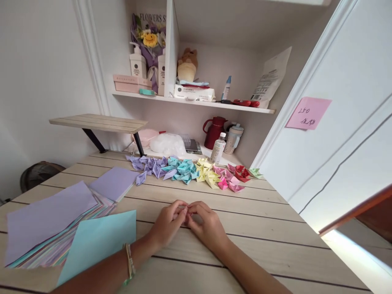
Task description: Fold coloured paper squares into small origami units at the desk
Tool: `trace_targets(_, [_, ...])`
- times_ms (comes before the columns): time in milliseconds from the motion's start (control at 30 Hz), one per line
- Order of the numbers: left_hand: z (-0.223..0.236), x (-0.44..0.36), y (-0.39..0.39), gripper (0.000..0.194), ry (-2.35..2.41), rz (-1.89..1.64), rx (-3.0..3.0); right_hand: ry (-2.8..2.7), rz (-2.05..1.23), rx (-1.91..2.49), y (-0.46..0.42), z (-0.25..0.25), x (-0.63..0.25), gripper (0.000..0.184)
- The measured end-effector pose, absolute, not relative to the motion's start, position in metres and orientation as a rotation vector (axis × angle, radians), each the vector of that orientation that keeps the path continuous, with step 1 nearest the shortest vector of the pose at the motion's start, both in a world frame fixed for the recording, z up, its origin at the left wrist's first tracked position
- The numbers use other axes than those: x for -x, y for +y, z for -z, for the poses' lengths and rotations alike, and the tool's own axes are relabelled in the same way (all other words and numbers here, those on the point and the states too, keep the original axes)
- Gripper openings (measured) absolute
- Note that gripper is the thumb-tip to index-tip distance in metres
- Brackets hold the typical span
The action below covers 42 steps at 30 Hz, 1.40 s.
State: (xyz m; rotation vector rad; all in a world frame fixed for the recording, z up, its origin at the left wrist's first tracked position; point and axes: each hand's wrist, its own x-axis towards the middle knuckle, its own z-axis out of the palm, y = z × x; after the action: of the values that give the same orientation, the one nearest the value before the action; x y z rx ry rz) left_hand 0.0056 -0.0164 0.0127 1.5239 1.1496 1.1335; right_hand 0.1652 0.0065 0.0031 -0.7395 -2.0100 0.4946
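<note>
Over the middle of the table, my left hand [172, 221] and my right hand [206, 222] meet at the fingertips. Both are closed in a pinch. Whatever lies between the fingers is hidden or too small to name. Beyond them runs a row of folded paper pieces, grouped by colour: purple [153, 165], turquoise [183, 169], yellow [209, 173], pink [228, 176], red [241, 173] and pale green [255, 172]. A turquoise sheet [104, 234] lies partly under my left forearm.
At the left sit a stack of coloured paper [52, 220] and a smaller purple stack [114, 181]. A small raised shelf [98, 122] stands at the back left. Behind the folded pieces are a plastic bottle [218, 149], a red jug [215, 132] and a tumbler [234, 139].
</note>
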Motion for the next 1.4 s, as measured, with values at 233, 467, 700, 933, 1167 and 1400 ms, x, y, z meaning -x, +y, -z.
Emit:
trace_targets(233, [-0.011,-0.001,-0.014,0.032,1.255,-1.209,-1.633,-2.037,-0.355,0.873,0.002,-0.011,-0.169,0.015])
trace_targets(467, [-0.004,0.003,-0.012,0.034,1.243,-1.212,-1.615,-1.879,-0.596,1.02,-0.002,-0.017,-0.168,0.009])
trace_targets(700, [-0.01,-0.001,-0.016,0.035,1.127,-1.1,-1.554,-1.851,-0.642,1.065,-0.001,-0.019,-0.169,0.011])
trace_targets(933, [-0.008,-0.003,-0.016,0.047,0.989,-1.074,-1.56,-1.879,-0.53,1.043,0.004,-0.013,-0.176,0.014])
trace_targets(1167, [-0.004,-0.002,-0.014,0.049,1.06,-1.036,-1.519,-1.929,-0.467,1.004,-0.001,-0.013,-0.174,0.011])
trace_targets(1400, [-0.015,-0.002,-0.017,0.019,0.947,-1.044,-1.531,-1.88,-0.69,1.009,-0.001,-0.018,-0.172,0.008])
